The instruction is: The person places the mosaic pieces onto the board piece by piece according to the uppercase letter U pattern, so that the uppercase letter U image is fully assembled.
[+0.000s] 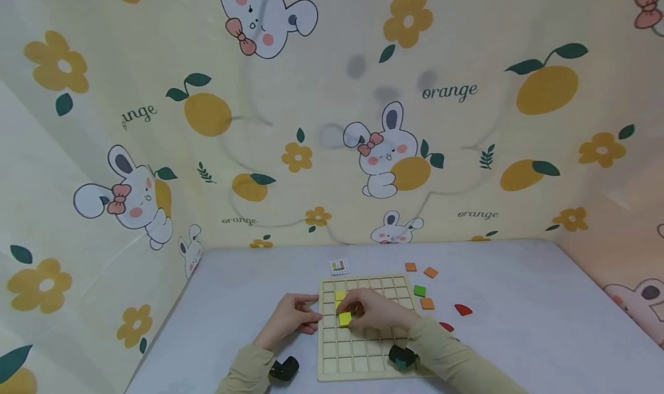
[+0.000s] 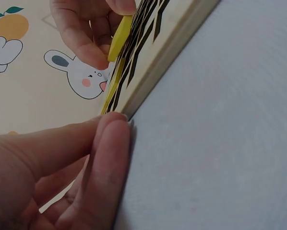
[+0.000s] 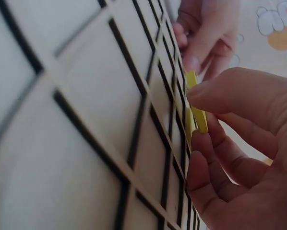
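A pale wooden grid board (image 1: 344, 368) lies flat on the table. Thumb and forefinger of my right hand (image 1: 376, 309) pinch a yellow square tile (image 3: 199, 108), which tilts close over the board's left columns. Yellow tiles (image 1: 340, 295) sit in that part of the grid, one partly hidden behind the right fingers. At the board's left edge, my left hand (image 1: 293, 319) touches the side with its fingertips. In the left wrist view, its thumb and finger (image 2: 110, 148) meet right at the wooden edge.
A small patterned card (image 1: 339, 266) lies behind the board. To its right are orange squares (image 1: 427, 303), a green square (image 1: 419, 291) and red quarter-round pieces (image 1: 463, 309), one partly covered by the right sleeve. A printed cloth (image 1: 321, 94) hangs behind the table.
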`<state>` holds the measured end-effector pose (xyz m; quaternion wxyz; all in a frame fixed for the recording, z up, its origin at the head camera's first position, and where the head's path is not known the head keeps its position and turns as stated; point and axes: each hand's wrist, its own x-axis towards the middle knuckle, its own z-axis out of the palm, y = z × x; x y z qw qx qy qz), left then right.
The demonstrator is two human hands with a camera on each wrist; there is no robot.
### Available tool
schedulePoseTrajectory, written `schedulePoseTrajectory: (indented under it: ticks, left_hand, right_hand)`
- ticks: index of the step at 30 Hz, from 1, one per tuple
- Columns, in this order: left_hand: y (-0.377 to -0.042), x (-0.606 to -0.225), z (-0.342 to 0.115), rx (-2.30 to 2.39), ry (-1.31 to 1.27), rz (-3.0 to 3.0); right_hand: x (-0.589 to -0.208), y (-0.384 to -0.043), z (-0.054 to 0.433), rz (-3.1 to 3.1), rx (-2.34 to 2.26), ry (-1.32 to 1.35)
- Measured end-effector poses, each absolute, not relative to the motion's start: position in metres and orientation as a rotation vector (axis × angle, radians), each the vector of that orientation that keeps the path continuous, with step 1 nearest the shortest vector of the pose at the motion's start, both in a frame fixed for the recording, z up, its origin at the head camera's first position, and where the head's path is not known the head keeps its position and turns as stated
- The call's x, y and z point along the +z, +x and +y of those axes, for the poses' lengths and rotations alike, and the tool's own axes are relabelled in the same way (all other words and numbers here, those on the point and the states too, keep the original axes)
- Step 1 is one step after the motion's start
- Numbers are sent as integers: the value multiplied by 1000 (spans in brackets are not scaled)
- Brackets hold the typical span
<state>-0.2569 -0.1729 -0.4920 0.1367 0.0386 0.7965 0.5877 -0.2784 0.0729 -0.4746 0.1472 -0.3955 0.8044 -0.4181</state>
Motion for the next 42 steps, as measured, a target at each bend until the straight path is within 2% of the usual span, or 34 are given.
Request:
schedulePoseTrajectory:
  ticks: [42]
  left_hand:
    - [-257,-490,-172,1669,70,2315]
  right_hand:
    - [-473,-268,63,2403,-1235,-1053]
